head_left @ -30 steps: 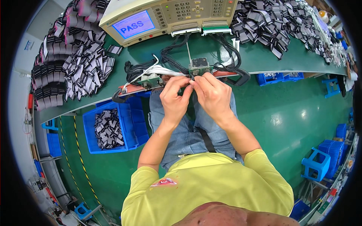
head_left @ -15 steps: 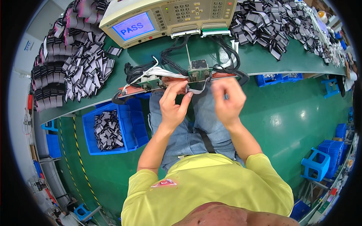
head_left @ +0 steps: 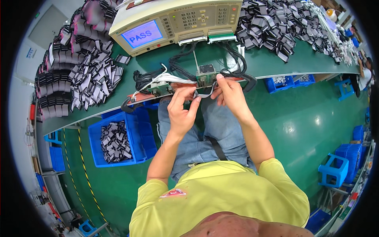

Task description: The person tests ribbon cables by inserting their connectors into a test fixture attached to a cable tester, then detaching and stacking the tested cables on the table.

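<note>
A short grey flat ribbon cable (head_left: 205, 95) with dark ends bows below the table's front edge, just in front of a small test fixture (head_left: 206, 75) with a green board. My left hand (head_left: 182, 112) pinches its left end between thumb and fingers. Against the fixture's right side, my right hand (head_left: 233, 96) has closed about the cable's other end, with one digit raised along the fixture; its exact contact is partly hidden. Black and white wires (head_left: 183, 65) link the fixture to a beige bench tester (head_left: 189, 21) with a lit screen behind it.
Heaps of ribbon cables lie on the green table at left (head_left: 94, 75) and right (head_left: 268, 29). A blue bin (head_left: 138, 152) of cables stands below the table's left part. A black clamp (head_left: 250, 83) grips the table edge. Blue stools (head_left: 333, 170) stand at right.
My right hand, blurred and held off to the right before, has come in to the cable and fixture. My left hand keeps its pinch. The whole view has shifted slightly.
</note>
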